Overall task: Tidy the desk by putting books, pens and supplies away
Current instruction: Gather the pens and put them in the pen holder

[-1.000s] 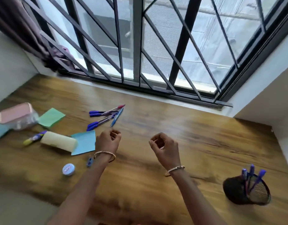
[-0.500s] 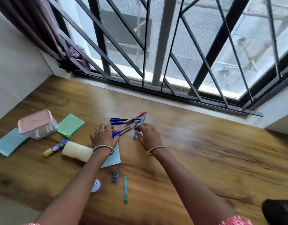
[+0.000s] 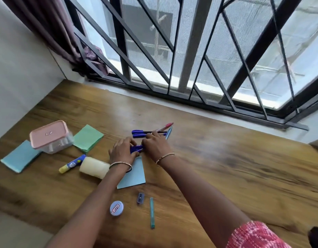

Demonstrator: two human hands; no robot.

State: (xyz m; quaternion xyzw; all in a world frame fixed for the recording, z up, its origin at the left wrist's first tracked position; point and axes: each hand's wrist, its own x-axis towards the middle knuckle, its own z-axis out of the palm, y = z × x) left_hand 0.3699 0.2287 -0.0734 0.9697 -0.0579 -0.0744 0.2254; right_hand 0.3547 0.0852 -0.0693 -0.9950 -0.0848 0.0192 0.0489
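Observation:
My left hand (image 3: 122, 152) and my right hand (image 3: 156, 146) meet over a bunch of blue-capped pens (image 3: 136, 149) on the wooden desk (image 3: 226, 167), fingers curled around them from both sides. Just beyond my right hand lie more pens: two blue-capped ones (image 3: 139, 133), a red pen (image 3: 165, 126) and a light blue pen (image 3: 169, 131). A light blue sheet (image 3: 135, 174) lies under my left wrist.
Left of my hands lie a cream roll (image 3: 93, 167), a glue stick (image 3: 72, 163), a pink-lidded clear box (image 3: 50, 136), a green pad (image 3: 87, 137) and a blue pad (image 3: 20, 158). Nearer me are a round tin (image 3: 116, 208), a sharpener (image 3: 140, 198) and a teal stick (image 3: 152, 213).
Both hands have gone from hovering empty over the desk to the pens at the left and have closed on the blue-capped bunch. The view has swung left, so the pen holder is out of frame.

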